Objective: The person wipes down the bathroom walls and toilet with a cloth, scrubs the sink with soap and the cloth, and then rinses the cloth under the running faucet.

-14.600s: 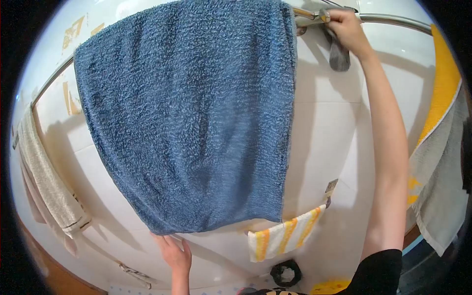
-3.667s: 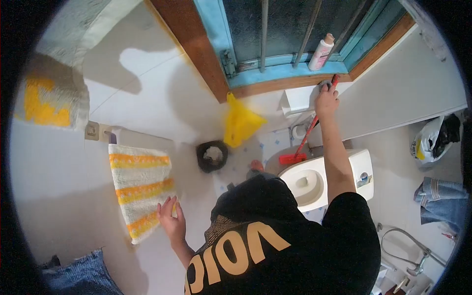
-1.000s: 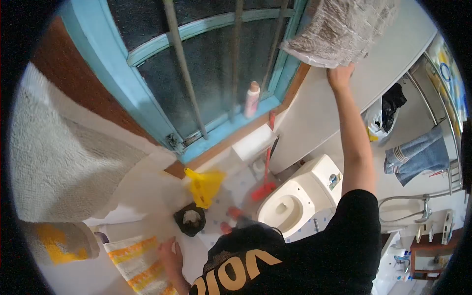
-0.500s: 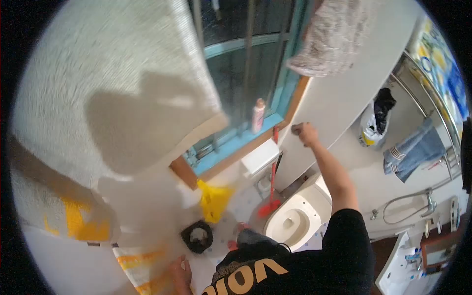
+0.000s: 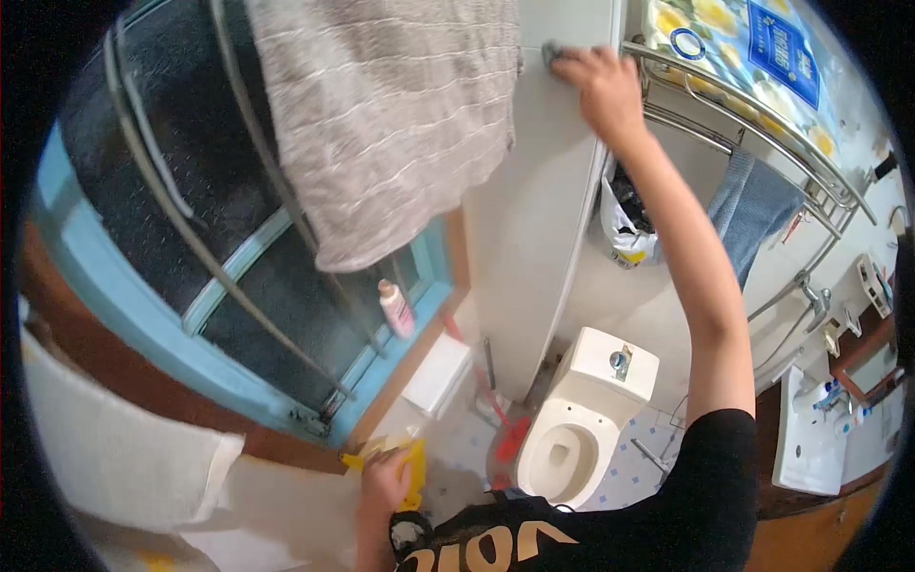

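Note:
My right hand is raised high, closed on a small dark grey object held against the pale wall panel. The fingers cover part of that object, so its kind is unclear. Low down, my left hand is in front of a yellow plastic-looking piece below the window corner. Its fingers look bent, but whether they grip the yellow piece is not visible. A brownish striped towel hangs to the left of my right hand.
Below stands a white toilet. A pink-and-white bottle sits on the blue window ledge. To the right are a metal rack with a flowered package, a blue-grey towel, a white bag and a sink.
My right hand has gone higher up the panel with the dark object. My left hand has come up to the yellow piece. The view has shifted, showing more of the towel and rack.

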A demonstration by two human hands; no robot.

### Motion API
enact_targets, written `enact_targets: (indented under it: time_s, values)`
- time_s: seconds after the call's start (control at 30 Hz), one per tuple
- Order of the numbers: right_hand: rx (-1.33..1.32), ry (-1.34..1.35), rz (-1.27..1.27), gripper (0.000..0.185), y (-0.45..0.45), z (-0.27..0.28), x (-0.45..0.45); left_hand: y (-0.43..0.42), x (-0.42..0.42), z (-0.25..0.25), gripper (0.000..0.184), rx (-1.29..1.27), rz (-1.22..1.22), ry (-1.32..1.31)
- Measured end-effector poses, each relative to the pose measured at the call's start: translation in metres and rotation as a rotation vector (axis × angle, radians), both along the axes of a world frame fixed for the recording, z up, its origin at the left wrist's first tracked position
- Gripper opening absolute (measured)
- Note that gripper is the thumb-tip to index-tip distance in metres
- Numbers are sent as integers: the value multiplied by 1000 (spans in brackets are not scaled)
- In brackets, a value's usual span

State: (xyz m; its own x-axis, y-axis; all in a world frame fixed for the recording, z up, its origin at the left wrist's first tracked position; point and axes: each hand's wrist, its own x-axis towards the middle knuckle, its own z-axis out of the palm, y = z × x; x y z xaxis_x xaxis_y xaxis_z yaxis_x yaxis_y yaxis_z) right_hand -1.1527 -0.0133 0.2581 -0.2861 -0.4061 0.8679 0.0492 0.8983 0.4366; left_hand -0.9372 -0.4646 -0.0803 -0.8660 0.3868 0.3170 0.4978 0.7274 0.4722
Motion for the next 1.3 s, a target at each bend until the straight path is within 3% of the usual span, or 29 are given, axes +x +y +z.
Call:
enact_targets:
  time_s: [0.07,0.13,0.23,0.3,0.37,0.5,0.6,0.63,0.7,0.83,0.9,0.93,0.97,1.07,1.13,1.23,1.3]
  values:
    - [-32,115,84,31,21,26,-11,28,-22,3,20,-2,-110,-33]
    - [-13,106,84,30,26,2,-22,51,-34,-7,20,13,-141,-29]
    - [227,-130,38,27,26,-106,-27,65,-45,-16,21,51,-177,-66]
    - [262,-465,59,31,21,-171,-19,66,-46,-19,22,86,-189,-102]
    - [322,-575,115,29,19,-193,-11,56,-44,-17,24,112,-99,-182]
    - [393,-509,174,29,26,-152,-13,19,-44,-47,25,22,-9,-263]
    - [299,-95,29,28,35,-58,-13,7,-39,-52,25,-7,22,-247]
    - [188,-64,0,28,33,-21,-10,5,-44,-59,26,-16,10,-253]
    - [100,140,26,38,39,46,-16,6,-53,-55,26,-26,-6,-254]
    - [6,342,51,40,12,110,-19,34,-91,-44,29,15,-157,-380]
    - [8,369,47,40,17,94,-39,41,-104,-40,30,-14,-221,-396]
    - [16,382,39,39,20,80,-51,47,-107,-26,29,-9,-254,-279]
    - [56,296,42,33,14,60,-54,52,-110,-18,29,0,-287,-163]
    - [198,10,-17,26,2,-23,-56,43,-115,-42,27,123,-218,-259]
    - [297,-212,73,24,-5,-58,-49,31,-111,-29,26,122,-200,-269]
    - [416,-262,56,25,-1,-44,-49,5,-114,-38,25,115,-150,-255]
    - [290,23,-14,26,7,0,-53,-7,-114,-42,26,105,-126,-238]
